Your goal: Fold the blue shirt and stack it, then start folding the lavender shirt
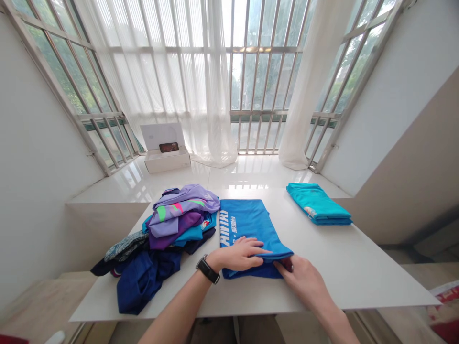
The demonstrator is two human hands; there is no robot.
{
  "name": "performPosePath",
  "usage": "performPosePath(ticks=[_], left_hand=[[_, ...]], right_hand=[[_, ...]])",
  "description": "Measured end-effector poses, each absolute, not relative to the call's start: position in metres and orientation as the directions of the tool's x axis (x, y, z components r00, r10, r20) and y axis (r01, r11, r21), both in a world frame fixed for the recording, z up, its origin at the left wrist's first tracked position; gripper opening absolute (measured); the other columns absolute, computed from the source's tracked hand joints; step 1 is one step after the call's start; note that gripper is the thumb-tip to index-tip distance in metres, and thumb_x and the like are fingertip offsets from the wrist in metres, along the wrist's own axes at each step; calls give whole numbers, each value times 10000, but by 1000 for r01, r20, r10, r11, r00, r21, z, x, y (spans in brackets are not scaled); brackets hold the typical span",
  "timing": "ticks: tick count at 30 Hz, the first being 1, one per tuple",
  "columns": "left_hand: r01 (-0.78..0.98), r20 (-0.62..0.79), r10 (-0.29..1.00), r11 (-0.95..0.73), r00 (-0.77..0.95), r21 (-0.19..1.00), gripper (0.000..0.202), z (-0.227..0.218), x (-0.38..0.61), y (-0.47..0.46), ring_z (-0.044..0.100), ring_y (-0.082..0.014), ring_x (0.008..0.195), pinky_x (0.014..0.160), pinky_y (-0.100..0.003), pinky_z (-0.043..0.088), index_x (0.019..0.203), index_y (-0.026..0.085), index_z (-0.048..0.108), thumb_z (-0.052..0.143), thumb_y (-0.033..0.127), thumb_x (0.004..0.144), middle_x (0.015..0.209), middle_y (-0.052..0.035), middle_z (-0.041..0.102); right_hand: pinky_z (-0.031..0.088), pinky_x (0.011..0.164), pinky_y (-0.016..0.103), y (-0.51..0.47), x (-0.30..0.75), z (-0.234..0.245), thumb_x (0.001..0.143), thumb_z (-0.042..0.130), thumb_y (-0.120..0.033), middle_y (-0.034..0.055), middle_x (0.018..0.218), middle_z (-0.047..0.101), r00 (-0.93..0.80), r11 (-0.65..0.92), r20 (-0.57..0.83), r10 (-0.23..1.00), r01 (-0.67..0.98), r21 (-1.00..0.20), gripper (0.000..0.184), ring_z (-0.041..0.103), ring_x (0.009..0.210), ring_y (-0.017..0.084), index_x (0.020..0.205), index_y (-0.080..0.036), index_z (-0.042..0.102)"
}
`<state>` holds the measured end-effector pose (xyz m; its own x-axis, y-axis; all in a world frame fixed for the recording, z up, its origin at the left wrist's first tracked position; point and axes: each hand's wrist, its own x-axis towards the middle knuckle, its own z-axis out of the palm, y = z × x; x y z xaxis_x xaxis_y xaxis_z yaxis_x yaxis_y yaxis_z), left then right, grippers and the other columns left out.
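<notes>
A blue T-shirt [249, 220] with white lettering lies partly folded on the white table [358, 267] in front of me. My left hand [241, 254], with a black watch [208, 269] on its wrist, rests flat on the shirt's near part, fingers stretched out. At the shirt's near right corner, my right hand [304, 278] pinches the folded edge between thumb and fingers. A darker blue layer [253, 272] shows under that fold, along the near side. The tips of my right fingers are partly hidden by the cloth.
To the left is a loose heap of clothes [182, 215] in purple, blue and dark colours, spilling toward the table's near edge. A stack of folded teal and blue garments [319, 203] sits at the back right. An opened white box [168, 160] holding a phone [168, 147] stands on the windowsill.
</notes>
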<state>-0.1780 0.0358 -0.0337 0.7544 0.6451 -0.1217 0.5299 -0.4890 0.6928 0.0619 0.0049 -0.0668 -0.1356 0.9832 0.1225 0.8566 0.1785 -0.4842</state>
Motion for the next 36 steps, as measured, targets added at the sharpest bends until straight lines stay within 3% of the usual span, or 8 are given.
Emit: performPosePath(ticks=[3,5,7,11,16,23,30,36], left_hand=[[516,-101,614,-548,783,659,395,-36,-180,34,182,-318,1494,1190,-561,52,1331,396,593,576,424,937,1601,-1,309],[501,-91,595,-573,799,649,434,-38,-181,34,167,-348,1492,1180,-577,63,1296,387,626,682,399,865,1613,-11,278],[491,-77,590,-585,804,646,482,-41,-182,35,186,-359,1484,1176,-583,70,1290,386,631,734,391,819,1611,-22,278],[503,-33,642,-567,766,653,428,-43,-180,33,290,-352,1441,1178,-579,86,1197,341,683,756,426,783,1545,-53,385],[493,66,682,-588,728,642,310,-45,-176,29,443,-297,1327,1186,-494,165,1004,262,698,786,360,724,1370,-54,536],[498,51,667,-603,744,624,223,-46,-176,33,504,-260,1264,1168,-460,205,952,228,681,744,270,742,1346,-34,549],[508,79,647,-663,758,550,184,-53,-175,34,508,-246,1256,1142,-434,252,910,227,687,757,290,751,1344,-19,549],[530,92,654,-680,751,507,185,-50,-173,30,522,-230,1238,1131,-407,278,897,213,692,780,268,743,1329,-24,558]], right_hand=[[453,522,284,1,74,-70,829,569,-401,37,801,720,-36,124,206,978,893,-432,172,670,644,210,878,-257,651],[502,563,290,-3,81,-72,823,558,-356,56,1003,707,-80,216,302,950,867,-449,256,681,732,202,1048,-259,633],[538,651,289,-6,85,-73,864,508,-304,54,1093,683,-202,375,384,901,808,-454,234,683,836,191,1057,-279,639],[545,804,289,-6,87,-72,940,457,-243,40,982,699,-343,557,487,803,721,-411,209,679,911,176,932,-276,663],[549,774,254,-2,94,-78,945,508,-257,41,968,697,-411,647,544,732,670,-365,157,689,873,164,958,-281,662],[544,772,257,-4,98,-93,913,483,-227,45,1004,676,-413,647,539,734,667,-370,156,668,894,165,936,-275,630],[565,748,296,-6,93,-74,853,477,-181,46,939,684,-513,676,479,712,685,-271,179,666,844,182,875,-267,632],[579,794,297,-4,75,-81,858,648,-340,61,1031,702,-522,721,576,630,668,-183,237,680,922,199,1085,-274,657]])
